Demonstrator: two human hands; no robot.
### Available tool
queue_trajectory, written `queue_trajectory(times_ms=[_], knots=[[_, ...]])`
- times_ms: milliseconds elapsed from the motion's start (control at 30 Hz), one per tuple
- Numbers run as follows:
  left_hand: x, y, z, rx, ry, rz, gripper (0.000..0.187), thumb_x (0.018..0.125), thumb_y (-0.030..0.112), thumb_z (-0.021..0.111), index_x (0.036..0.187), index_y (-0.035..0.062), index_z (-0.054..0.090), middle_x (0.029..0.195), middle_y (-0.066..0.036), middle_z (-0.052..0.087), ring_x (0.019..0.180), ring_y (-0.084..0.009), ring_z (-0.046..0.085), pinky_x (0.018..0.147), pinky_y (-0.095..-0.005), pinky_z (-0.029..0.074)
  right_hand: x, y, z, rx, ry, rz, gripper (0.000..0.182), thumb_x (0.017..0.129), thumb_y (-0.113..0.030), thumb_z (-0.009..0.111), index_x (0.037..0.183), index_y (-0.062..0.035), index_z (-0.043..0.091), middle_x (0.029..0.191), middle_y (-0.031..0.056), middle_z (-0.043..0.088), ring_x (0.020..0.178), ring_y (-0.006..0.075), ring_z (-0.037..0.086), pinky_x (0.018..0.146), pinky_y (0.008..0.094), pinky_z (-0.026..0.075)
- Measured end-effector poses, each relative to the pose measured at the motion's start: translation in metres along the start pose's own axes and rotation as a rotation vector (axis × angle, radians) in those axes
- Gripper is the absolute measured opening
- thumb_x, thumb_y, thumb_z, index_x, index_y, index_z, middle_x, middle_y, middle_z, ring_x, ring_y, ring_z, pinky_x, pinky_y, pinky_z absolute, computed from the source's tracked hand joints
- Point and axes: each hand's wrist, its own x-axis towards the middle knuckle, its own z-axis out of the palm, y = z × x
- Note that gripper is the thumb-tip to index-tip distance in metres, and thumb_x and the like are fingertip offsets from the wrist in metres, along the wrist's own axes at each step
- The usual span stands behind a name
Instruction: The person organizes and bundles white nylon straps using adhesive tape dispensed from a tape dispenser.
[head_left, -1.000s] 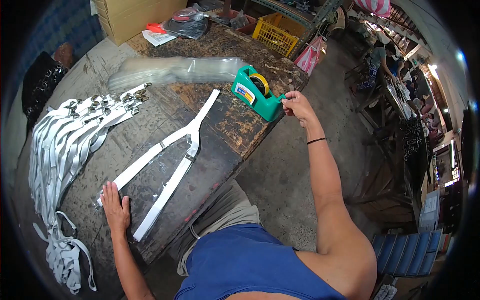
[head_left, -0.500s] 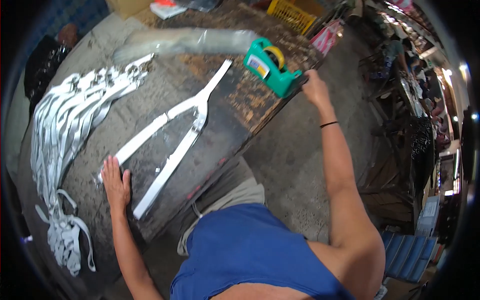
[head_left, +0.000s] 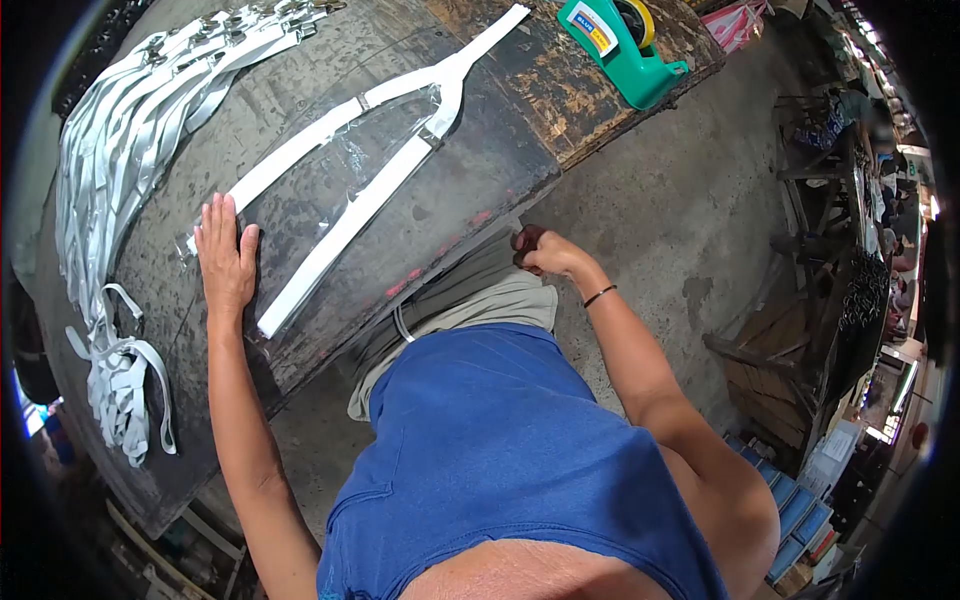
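Seeing one pair of white suspenders (head_left: 350, 230) spread in a Y on the dark counter (head_left: 490, 165), with clear plastic (head_left: 357, 155) glinting between its legs. Laying left hand (head_left: 226, 262) palm down over the end of one leg, stretching fingers straight and sticking thumb out, covering rather than grasping. Curling right hand (head_left: 548, 252) with bent fingers just off the counter's near edge, beside the grey trousers (head_left: 490, 270); not managing to tell how tightly, or whether holding something. Spotting a green tape dispenser (head_left: 645, 75) near the counter's corner, past the Y's stem, carrying a yellow tape roll (head_left: 645, 20). Seeing more white suspenders heaped on the counter's left side, showing metal clips (head_left: 230, 35) at the far end. Wearing a blue top (head_left: 500, 430) and a black wristband (head_left: 600, 296).
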Motion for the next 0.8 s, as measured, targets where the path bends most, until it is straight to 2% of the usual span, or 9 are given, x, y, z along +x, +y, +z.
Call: queue_trajectory(times_ms=[67,200,267,400,500,567,600,667,800], knots=[[0.0,0.0,0.0,-0.001,0.002,-0.001,0.058,0.103,0.04,0.042,0.152,0.0116,0.032,0.158,-0.011,0.031,0.148,-0.0297,0.022,0.12,-0.0459,0.014,0.012,0.0,0.004,-0.526,-0.021,0.212,0.035,0.075,-0.012,0.067,0.106,0.0038,0.061,0.081,0.0194,0.067,0.065,0.0275,0.064,0.058,0.0389,0.049],[0.0,-0.001,0.001,0.0,0.006,0.004,0.058,0.103,0.041,0.042,0.152,0.0115,0.032,0.158,-0.011,0.031,0.148,-0.0297,0.022,0.119,-0.046,0.014,0.023,0.011,0.009,-0.695,-0.007,0.063,0.045,0.073,-0.012,0.068,0.113,0.0043,0.058,0.095,0.0231,0.068,0.085,0.0325,0.067,0.07,0.0401,0.053],[0.0,0.001,-0.001,-0.01,0.012,0.0,0.06,0.102,0.042,0.043,0.151,0.0091,0.035,0.157,-0.012,0.033,0.147,-0.0299,0.024,0.12,-0.0461,0.014,0.046,0.037,0.017,-0.907,0.152,-0.032,0.045,0.075,-0.019,0.068,0.115,0.0014,0.061,0.102,0.0263,0.068,0.097,0.0415,0.066,0.079,0.0448,0.053],[0.001,0.001,-0.001,-0.018,0.011,0.001,0.059,0.102,0.042,0.043,0.151,0.0091,0.035,0.157,-0.013,0.033,0.147,-0.0304,0.024,0.12,-0.0466,0.014,0.01,0.003,0.016,-0.842,0.241,0.076,0.047,0.078,-0.03,0.069,0.113,0.0012,0.063,0.107,0.0283,0.066,0.107,0.046,0.061,0.086,0.0478,0.051],[0.001,0.0,0.0,-0.017,0.009,0.002,0.06,0.101,0.042,0.043,0.15,0.0089,0.035,0.156,-0.013,0.033,0.147,-0.0307,0.024,0.119,-0.0471,0.014,-0.007,0.002,0.004,-0.837,0.185,0.067,0.044,0.085,-0.03,0.066,0.115,0.002,0.059,0.106,0.0236,0.068,0.095,0.0366,0.068,0.08,0.0427,0.055],[0.0,0.0,0.0,-0.019,0.022,0.01,0.06,0.101,0.042,0.043,0.15,0.0089,0.036,0.156,-0.013,0.033,0.147,-0.031,0.024,0.119,-0.0473,0.014,-0.014,0.008,-0.005,-0.09,0.035,0.264,0.035,0.09,-0.03,0.065,0.107,-0.0002,0.061,0.089,0.0104,0.067,0.072,0.0187,0.065,0.06,0.0328,0.052],[0.0,0.0,0.0,-0.02,0.019,0.008,0.06,0.101,0.042,0.043,0.15,0.0089,0.036,0.156,-0.013,0.033,0.147,-0.031,0.024,0.119,-0.0473,0.014,-0.019,0.013,-0.004,-0.092,0.033,0.267,0.035,0.09,-0.03,0.065,0.107,-0.0002,0.061,0.089,0.0104,0.067,0.072,0.0187,0.065,0.06,0.0328,0.052],[0.0,0.0,0.0,-0.025,0.027,0.016,0.06,0.101,0.042,0.044,0.15,0.009,0.035,0.156,-0.013,0.033,0.147,-0.0312,0.024,0.119,-0.0476,0.014,-0.033,0.023,0.004,0.223,0.245,0.238,0.023,0.095,-0.026,0.06,0.096,-0.0033,0.062,0.075,-0.0003,0.058,0.059,0.0072,0.052,0.048,0.0241,0.042],[0.001,0.001,-0.001,-0.023,0.018,0.015,0.06,0.101,0.042,0.043,0.151,0.0092,0.035,0.157,-0.013,0.033,0.147,-0.0315,0.024,0.119,-0.0478,0.014,-0.04,0.039,0.008,0.3,0.196,0.218,0.021,0.097,-0.025,0.057,0.09,-0.0053,0.063,0.071,-0.0016,0.056,0.059,0.0089,0.051,0.05,0.0258,0.042]])
